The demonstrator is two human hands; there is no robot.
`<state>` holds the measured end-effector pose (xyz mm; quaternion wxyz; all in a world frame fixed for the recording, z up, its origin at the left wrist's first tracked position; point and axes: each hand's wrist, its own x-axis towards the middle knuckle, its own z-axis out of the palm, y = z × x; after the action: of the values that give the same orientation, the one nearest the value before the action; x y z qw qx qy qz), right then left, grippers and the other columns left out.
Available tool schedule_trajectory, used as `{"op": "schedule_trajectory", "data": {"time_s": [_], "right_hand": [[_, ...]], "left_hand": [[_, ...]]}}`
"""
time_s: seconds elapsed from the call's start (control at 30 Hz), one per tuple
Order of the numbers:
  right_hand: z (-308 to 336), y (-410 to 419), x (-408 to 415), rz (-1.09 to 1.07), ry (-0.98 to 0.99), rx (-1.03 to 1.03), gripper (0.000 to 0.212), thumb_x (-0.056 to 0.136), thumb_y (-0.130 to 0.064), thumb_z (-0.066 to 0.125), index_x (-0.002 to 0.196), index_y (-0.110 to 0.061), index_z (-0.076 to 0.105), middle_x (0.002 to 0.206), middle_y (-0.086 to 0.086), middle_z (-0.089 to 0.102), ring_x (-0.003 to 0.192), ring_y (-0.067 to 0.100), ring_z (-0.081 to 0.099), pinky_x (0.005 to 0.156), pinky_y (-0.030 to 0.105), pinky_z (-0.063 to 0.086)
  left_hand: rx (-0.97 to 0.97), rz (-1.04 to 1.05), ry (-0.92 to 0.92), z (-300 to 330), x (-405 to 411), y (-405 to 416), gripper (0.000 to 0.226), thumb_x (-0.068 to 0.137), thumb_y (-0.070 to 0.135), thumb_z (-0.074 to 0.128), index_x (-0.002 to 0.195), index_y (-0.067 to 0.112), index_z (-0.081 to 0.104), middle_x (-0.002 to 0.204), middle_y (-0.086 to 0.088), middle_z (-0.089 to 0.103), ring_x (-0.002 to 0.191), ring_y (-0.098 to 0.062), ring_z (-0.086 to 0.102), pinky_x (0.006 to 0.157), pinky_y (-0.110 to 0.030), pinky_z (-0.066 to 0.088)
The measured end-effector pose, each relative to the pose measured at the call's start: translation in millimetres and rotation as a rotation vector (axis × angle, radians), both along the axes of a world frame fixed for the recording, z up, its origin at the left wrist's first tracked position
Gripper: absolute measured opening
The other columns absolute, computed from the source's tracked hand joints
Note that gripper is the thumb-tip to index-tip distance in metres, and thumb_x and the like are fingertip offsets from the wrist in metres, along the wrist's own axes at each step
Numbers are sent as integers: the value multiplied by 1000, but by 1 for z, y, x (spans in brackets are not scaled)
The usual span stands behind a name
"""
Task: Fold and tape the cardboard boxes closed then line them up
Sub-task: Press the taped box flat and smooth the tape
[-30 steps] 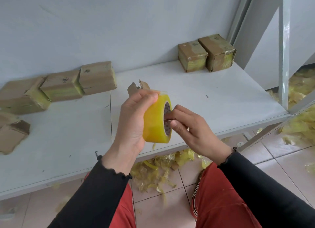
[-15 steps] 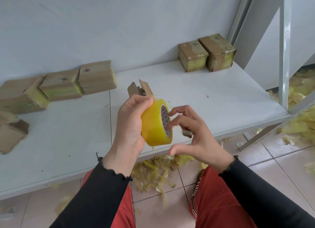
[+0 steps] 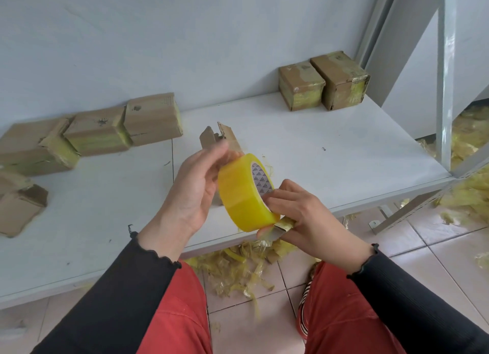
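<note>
My left hand point(image 3: 193, 192) grips a roll of yellow tape point(image 3: 240, 195) above the white table's point(image 3: 330, 155) front edge. My right hand point(image 3: 307, 216) holds a small tape-wrapped cutter point(image 3: 284, 226) under the roll, with its fingertips on the roll's right rim. Just behind my left hand stands a small cardboard box point(image 3: 225, 135) with open flaps, mostly hidden. Two taped boxes point(image 3: 301, 86) point(image 3: 341, 78) sit side by side at the back right against the wall. Three closed boxes point(image 3: 153, 118) point(image 3: 98, 134) point(image 3: 31, 147) lie in a row at the back left.
Unfolded boxes point(image 3: 21, 210) lie at the table's far left edge. A grey metal post point(image 3: 447, 75) rises at the table's right end. Yellow tape scraps point(image 3: 238, 263) litter the tiled floor under the front edge, with a larger heap of scraps point(image 3: 471, 192) at the right.
My right hand lifted off the roll with its fingers spread, then came back lower, fingertips on the roll's rim. The roll has tilted and moved slightly down and right.
</note>
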<state>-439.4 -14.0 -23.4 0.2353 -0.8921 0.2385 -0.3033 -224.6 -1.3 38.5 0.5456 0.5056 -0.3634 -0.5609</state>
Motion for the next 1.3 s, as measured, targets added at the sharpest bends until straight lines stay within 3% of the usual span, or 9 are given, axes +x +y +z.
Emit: {"op": "schedule_trajectory", "data": {"time_s": [0.1, 0.27, 0.5, 0.6, 0.7, 0.83, 1.0, 1.1, 1.3], "right_hand": [[7, 3, -4, 42, -13, 38, 20, 91, -34, 79, 97, -18, 69, 109, -13, 67, 87, 7, 41, 80, 22, 37], [6, 5, -3, 77, 103, -3, 20, 92, -25, 76, 105, -20, 61, 104, -7, 62, 86, 16, 41, 78, 31, 41], [19, 21, 5, 8, 166, -74, 4, 99, -13, 54, 98, -10, 57, 99, -3, 58, 96, 18, 43, 92, 33, 39], [17, 35, 10, -21, 100, 187, 34, 108, -39, 44, 96, -7, 49, 89, 1, 54, 92, 22, 54, 104, 32, 37], [15, 47, 17, -118, -141, 621, 70, 101, -69, 35, 97, -1, 47, 83, 18, 51, 78, 34, 50, 77, 50, 46], [22, 41, 17, -170, -217, 824, 82, 95, -76, 44, 110, 4, 51, 97, 35, 56, 87, 50, 57, 79, 68, 46], [29, 43, 15, -163, -411, 1042, 48, 105, -45, 42, 125, -6, 59, 103, 26, 71, 86, 23, 74, 75, 32, 57], [32, 38, 21, -177, -449, 1064, 46, 101, -47, 42, 127, -12, 59, 99, 18, 75, 87, 21, 74, 71, 32, 56], [30, 25, 34, -228, -468, 1076, 46, 100, -45, 43, 123, -7, 57, 97, 15, 76, 87, 14, 73, 74, 23, 55]], "left_hand": [[17, -97, -19, 2, 5, -2, 2, 83, 20, 71, 82, 18, 71, 88, 0, 76, 77, -9, 68, 70, -22, 56], [97, -146, -9, 0, 11, -8, 9, 79, 20, 72, 79, 14, 65, 81, 0, 72, 72, -9, 65, 69, -21, 55], [-35, -64, -261, -9, 15, -15, 19, 95, 24, 70, 76, 21, 74, 97, -17, 73, 91, -26, 66, 94, -44, 51], [-80, 91, -219, -3, 27, -33, 32, 101, 17, 63, 71, 25, 73, 90, -1, 77, 96, -14, 71, 100, -35, 53], [-150, 132, -253, 4, 39, -60, 28, 101, 18, 64, 74, 25, 68, 86, 7, 76, 100, -13, 67, 102, -32, 51], [-174, 194, -269, -4, 44, -97, 23, 101, 23, 66, 78, 25, 63, 84, 11, 76, 93, -10, 65, 97, -31, 47], [-272, 115, -452, -35, 65, -142, 26, 103, 27, 61, 77, 26, 59, 89, -3, 80, 92, -13, 70, 105, -38, 41], [-260, 5, -557, -64, 71, -160, 26, 104, 33, 58, 81, 20, 59, 84, -6, 79, 95, -27, 71, 111, -48, 41], [-223, 73, -533, -94, 63, -178, 30, 105, 30, 57, 76, 24, 55, 61, 3, 67, 67, -17, 66, 79, -32, 47]]}}
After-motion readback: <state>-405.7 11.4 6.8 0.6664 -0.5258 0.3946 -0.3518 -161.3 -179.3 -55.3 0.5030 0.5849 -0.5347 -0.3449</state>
